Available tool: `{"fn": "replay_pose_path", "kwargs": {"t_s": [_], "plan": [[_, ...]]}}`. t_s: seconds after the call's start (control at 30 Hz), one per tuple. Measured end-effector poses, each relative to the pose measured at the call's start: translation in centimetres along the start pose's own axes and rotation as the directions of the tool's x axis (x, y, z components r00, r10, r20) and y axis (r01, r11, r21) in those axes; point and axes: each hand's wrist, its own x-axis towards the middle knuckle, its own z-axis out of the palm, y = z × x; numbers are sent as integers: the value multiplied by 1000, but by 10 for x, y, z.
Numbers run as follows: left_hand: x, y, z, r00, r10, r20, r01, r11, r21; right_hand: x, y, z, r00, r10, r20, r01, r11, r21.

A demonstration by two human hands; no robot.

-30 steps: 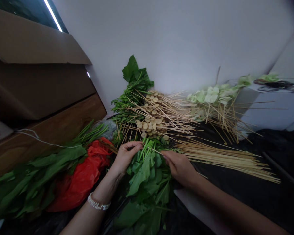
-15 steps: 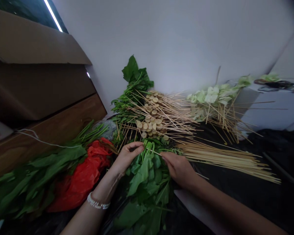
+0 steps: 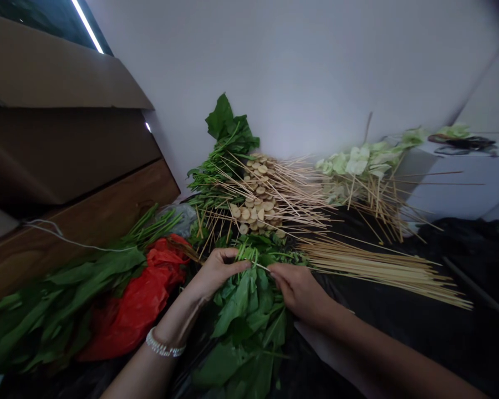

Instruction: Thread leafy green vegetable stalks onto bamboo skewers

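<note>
Hands [image 3: 219, 272] hold skewer [image 3: 261, 267] and greens [image 3: 247, 316] near red bag [image 3: 139, 307], contents hidden.

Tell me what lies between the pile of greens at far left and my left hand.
The red bag lies between the greens and your left hand, as the head view shows.

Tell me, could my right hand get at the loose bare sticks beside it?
Probably yes: the loose sticks lie just beside the right hand with nothing on top, though its fingers seem busy pinching a thin stick.
</note>
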Motion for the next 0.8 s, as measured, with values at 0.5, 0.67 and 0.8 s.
{"fn": "replay_pose_path", "kwargs": {"t_s": [0.5, 0.67, 0.8], "plan": [[0, 3, -8, 991, 84, -102, -76, 994, 77, -1, 7, 6, 998, -18, -61, 19, 1000, 19], [3, -2, -5, 993, 70, -98, -65, 996, 55, 0, 5, 3, 999, 9, -39, -8, 1000, 24], [4, -4, -4, 994, 23, -105, -22, 1000, 15, -1, 6, 3, 1000, -9, -16, 8, 998, -55]]}}
